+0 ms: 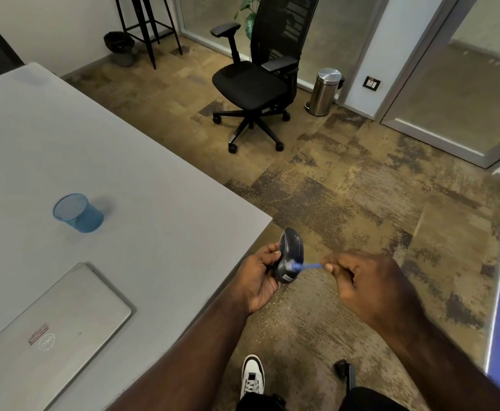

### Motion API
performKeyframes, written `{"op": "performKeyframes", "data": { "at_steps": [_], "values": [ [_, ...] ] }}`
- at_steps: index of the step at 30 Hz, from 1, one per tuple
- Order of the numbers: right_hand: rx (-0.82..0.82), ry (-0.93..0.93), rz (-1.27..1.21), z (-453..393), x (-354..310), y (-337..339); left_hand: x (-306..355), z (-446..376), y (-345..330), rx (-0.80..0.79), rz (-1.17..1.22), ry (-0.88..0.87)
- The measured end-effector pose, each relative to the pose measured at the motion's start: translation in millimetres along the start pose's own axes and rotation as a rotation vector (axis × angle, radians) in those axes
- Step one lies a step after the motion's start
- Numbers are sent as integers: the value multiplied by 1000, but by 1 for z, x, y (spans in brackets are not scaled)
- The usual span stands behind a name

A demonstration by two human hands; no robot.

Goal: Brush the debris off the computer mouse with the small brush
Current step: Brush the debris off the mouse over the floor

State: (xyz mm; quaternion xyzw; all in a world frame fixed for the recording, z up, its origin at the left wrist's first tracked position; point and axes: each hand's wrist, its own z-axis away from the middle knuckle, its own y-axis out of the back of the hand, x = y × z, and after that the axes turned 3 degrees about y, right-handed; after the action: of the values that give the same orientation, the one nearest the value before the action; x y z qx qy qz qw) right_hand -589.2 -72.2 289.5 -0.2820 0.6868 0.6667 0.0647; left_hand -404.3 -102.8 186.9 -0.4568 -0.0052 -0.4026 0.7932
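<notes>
The grey table point(118, 149) fills the left half of the view, its corner reaching toward the middle; beyond it lies a patchy brown carpet point(361, 203). On the carpet, well apart from the table, stands a black office chair point(253, 84) on castors; to its right, near the wall, is a small steel pedal bin point(325, 91); in the far left corner stand a black metal stand point(148, 25) and a dark waste basket point(119, 47).

On the table a closed silver laptop point(44, 330) lies at the lower left, tilted to the table edge; further back a blue mesh cup point(78, 213) stands alone, leaning a little.

Past the table corner, above the carpet, the left hand point(257, 280) is closed around the computer mouse point(290, 255); the thumb presses on its near side and the fingers go behind it, so the dark mouse is held in the air, nearly upright, a label at its lower end. The right hand point(364, 286) is curled almost to a fist and pinches the thin blue handle of the small brush point(306, 266) between thumb and fingertips; the brush lies nearly level, and its bristle end touches the lower part of the mouse, just above the label.

At the bottom edge a white and black shoe point(253, 378) rests on the carpet.
</notes>
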Motion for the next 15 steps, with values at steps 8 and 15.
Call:
{"op": "performKeyframes", "data": {
  "at_steps": [8,15],
  "values": [
    [124,-4,-13,-1,5,3,1,-2,-5,36,25,-2],
    [-13,71,41,20,0,-12,2,-7,-3,128,53,-53]
  ]
}}
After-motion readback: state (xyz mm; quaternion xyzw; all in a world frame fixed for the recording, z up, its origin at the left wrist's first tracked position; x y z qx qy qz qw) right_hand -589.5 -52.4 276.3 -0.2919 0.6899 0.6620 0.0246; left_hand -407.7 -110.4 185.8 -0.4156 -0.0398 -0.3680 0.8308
